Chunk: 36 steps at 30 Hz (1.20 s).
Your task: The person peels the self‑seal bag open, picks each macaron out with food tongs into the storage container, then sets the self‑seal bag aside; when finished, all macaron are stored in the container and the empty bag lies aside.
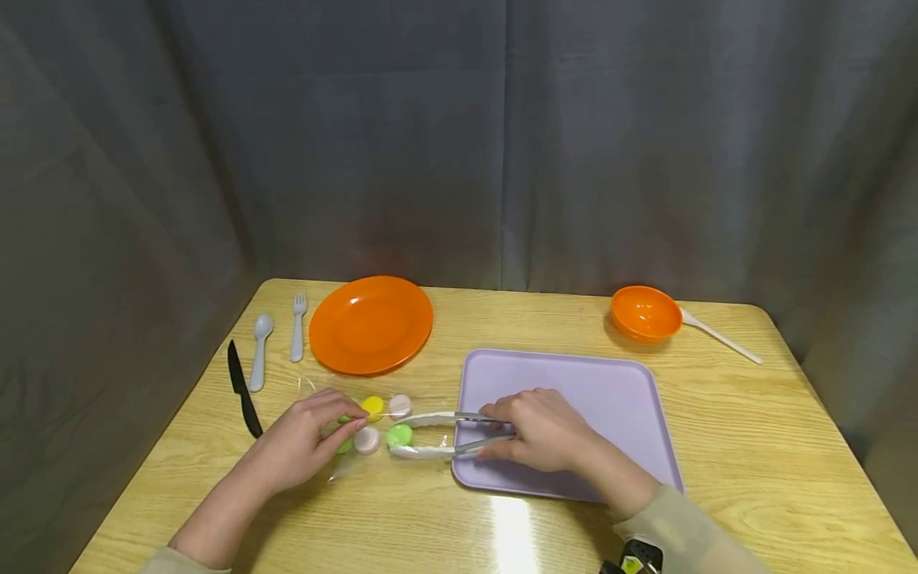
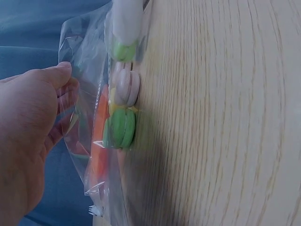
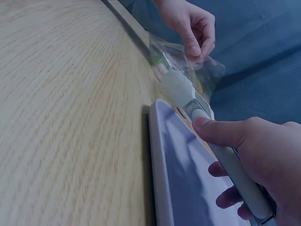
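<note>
My left hand (image 1: 315, 434) pinches the upper film of a clear plastic bag (image 2: 87, 42) between thumb and fingers, lifting it off the table. Inside lie several macarons: a light green one (image 1: 399, 435) at the right, a yellow one (image 1: 373, 407), two pale pink ones, and a darker green one (image 2: 123, 127) partly hidden by the left fingers in the head view. With my right hand (image 1: 541, 430) I grip metal tongs (image 3: 230, 165) with white tips, thumb on one arm. The spread tips (image 1: 423, 452) reach the bag, one on each side of the light green macaron.
A lilac tray (image 1: 566, 367) lies under my right hand. Behind the bag is an orange plate (image 1: 370, 325), with a fork (image 1: 297, 328), spoon (image 1: 260, 351) and black knife (image 1: 245, 388) to its left. An orange bowl (image 1: 645, 313) and a white-handled utensil (image 1: 724, 338) stand back right.
</note>
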{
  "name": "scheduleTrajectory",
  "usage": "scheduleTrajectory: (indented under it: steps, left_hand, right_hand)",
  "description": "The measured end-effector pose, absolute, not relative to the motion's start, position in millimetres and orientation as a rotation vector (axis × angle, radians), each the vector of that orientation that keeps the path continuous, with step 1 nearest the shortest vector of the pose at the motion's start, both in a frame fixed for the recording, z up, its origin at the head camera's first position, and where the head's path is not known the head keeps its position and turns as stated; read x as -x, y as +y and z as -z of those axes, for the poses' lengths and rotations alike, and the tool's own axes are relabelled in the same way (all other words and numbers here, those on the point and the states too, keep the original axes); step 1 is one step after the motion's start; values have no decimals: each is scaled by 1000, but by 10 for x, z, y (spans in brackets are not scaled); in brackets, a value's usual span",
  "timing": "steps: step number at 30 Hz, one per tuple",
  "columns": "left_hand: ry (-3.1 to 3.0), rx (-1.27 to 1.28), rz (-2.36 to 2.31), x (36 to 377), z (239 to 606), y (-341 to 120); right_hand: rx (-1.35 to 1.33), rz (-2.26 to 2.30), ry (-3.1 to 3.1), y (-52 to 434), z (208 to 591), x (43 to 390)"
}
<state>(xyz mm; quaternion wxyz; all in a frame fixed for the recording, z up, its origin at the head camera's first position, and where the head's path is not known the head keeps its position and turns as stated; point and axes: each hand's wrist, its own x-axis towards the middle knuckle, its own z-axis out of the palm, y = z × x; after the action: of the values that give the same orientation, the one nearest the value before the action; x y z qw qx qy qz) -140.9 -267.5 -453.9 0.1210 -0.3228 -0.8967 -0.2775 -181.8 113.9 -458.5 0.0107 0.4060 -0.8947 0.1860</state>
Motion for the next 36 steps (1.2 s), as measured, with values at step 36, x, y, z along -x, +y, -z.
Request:
scheduleTrajectory:
  steps: [36]
  left_hand:
    - [-2627,910,836,1392,4543,-2659]
  right_hand:
    - [-822,-597,-2815,2383,4285,1822]
